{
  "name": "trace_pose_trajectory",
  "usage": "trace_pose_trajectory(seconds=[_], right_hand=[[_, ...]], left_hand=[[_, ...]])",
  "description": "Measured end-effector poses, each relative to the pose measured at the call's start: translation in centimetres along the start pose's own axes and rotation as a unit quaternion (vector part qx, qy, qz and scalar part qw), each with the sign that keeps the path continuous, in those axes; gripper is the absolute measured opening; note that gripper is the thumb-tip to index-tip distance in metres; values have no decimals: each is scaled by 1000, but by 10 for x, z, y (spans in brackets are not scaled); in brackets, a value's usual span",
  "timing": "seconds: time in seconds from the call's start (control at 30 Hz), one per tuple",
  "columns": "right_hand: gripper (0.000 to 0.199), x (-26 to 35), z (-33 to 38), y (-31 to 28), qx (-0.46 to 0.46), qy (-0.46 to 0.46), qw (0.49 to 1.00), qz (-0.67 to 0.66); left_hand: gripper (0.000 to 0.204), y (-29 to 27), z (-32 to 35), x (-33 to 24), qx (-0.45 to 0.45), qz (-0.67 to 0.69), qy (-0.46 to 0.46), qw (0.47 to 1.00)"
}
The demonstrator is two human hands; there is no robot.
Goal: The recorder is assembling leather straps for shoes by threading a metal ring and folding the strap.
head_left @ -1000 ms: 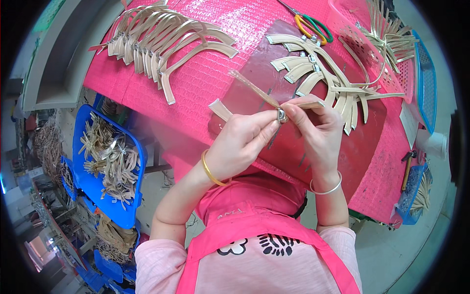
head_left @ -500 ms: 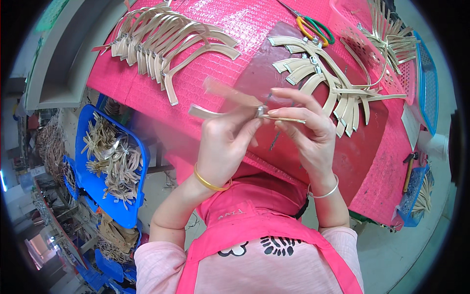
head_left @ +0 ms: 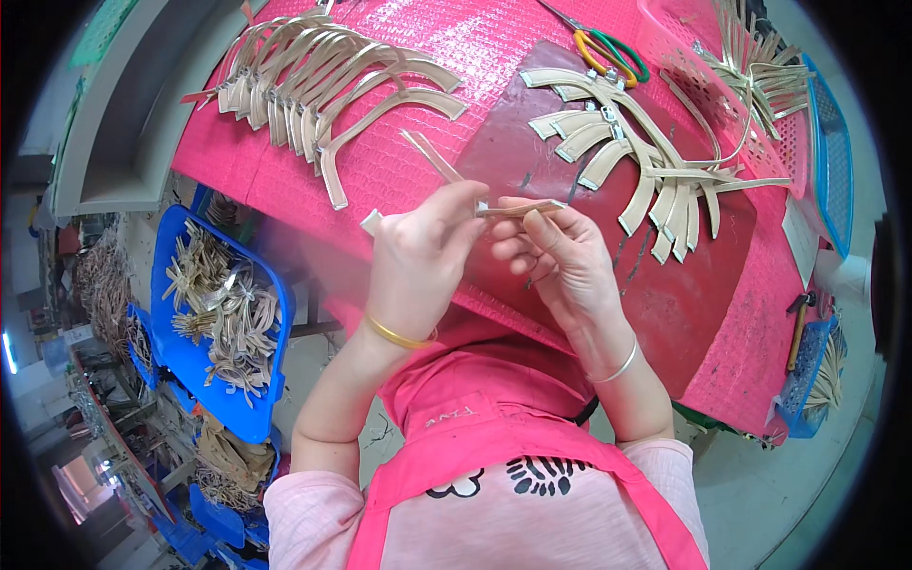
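Observation:
My left hand (head_left: 423, 252) is closed on a beige strap (head_left: 525, 208) with a small metal buckle at its fingertips. Strap ends stick out beyond the back of that hand, one upward and one to the left. The strap's right piece lies between the thumb and fingers of my right hand (head_left: 567, 249), which pinches it near its end. Both hands are above the near edge of the table. Ahead to the left lies an overlapping row of forked beige straps (head_left: 332, 179). To the right, straps with buckles (head_left: 638, 204) fan out on a dark red mat (head_left: 689, 309).
Scissors (head_left: 587, 49) with yellow and green handles lie beyond the mat. A pink basket (head_left: 698, 90) and a blue basket (head_left: 832, 171) with strap bundles stand at the far right. On the left, a blue bin (head_left: 228, 410) holds bundled straps. A hammer (head_left: 796, 328) hangs by the right edge.
My right hand has turned, with its fingers curled under the strap and its thumb on top. The buckle has moved slightly left and upward with my left hand.

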State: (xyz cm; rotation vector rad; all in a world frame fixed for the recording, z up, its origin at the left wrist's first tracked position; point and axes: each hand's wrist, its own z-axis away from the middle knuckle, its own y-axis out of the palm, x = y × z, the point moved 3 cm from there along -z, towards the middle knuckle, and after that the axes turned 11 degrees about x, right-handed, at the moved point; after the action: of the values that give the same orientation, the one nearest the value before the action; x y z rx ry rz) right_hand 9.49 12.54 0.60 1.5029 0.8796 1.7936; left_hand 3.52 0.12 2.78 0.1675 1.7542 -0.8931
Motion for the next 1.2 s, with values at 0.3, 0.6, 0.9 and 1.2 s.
trace_pose_trajectory(seconds=[0.3, 0.6, 0.9, 1.2], right_hand=[[13, -17, -5, -3, 7, 16, 998, -65], [24, -18, -7, -4, -19, 44, 998, -46], [11, 4, -29, -13, 54, 77, 973, 212], [17, 15, -75, -21, -3, 75, 937, 341]], left_hand=[[15, 1, -3, 3, -22, 33, -50, 998], [10, 12, 5, 0, -85, -85, 42, 992], [15, 12, 12, -4, -8, -153, 142, 978], [28, 8, 11, -9, -28, -361, 225, 904]])
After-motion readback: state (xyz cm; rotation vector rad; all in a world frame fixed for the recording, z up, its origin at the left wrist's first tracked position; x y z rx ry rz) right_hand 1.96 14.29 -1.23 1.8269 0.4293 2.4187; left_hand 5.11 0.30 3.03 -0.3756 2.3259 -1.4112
